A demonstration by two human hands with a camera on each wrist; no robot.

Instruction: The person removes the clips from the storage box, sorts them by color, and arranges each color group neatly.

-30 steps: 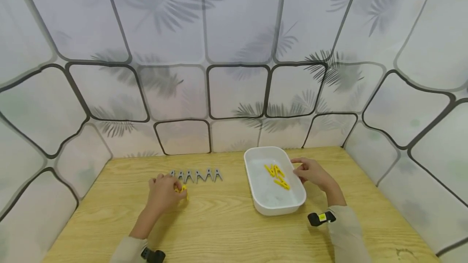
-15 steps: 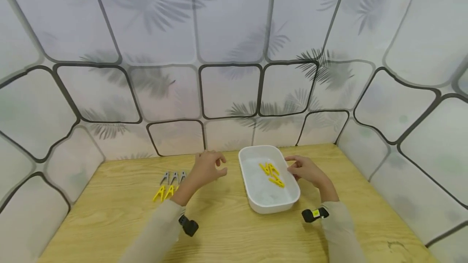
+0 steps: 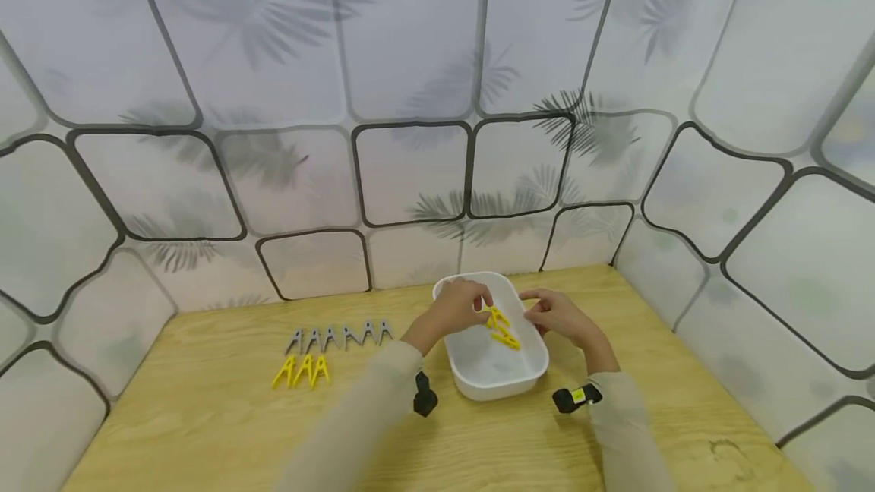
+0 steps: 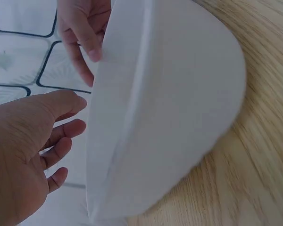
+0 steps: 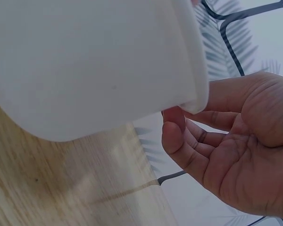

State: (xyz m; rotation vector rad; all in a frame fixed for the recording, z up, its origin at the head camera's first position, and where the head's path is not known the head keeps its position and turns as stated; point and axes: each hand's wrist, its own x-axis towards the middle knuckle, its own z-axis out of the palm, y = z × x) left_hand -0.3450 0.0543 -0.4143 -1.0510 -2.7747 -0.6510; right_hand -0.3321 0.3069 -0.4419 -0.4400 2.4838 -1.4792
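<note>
My left hand (image 3: 456, 306) is over the white plastic tub (image 3: 488, 367), its fingertips near the yellow clothespins (image 3: 506, 338) lying inside. In the left wrist view that hand (image 4: 33, 146) has loosely bent fingers with nothing visible between them, beside the tub wall (image 4: 179, 94). My right hand (image 3: 560, 319) holds the tub's right rim. The right wrist view shows its fingers (image 5: 173, 136) curled at the rim's underside. Part of the clothespins in the tub is hidden behind the left hand.
On the wooden table (image 3: 225, 431), left of the tub, several grey clothespins (image 3: 331, 338) stand in a row. Three yellow clothespins (image 3: 304, 370) form a second row in front of them. A patterned wall covering (image 3: 410, 173) encloses the table's back and sides.
My left hand has let go of a yellow clothespin in the front row and moved right, over the tub. The right hand stays at the rim. The head view has turned slightly right.
</note>
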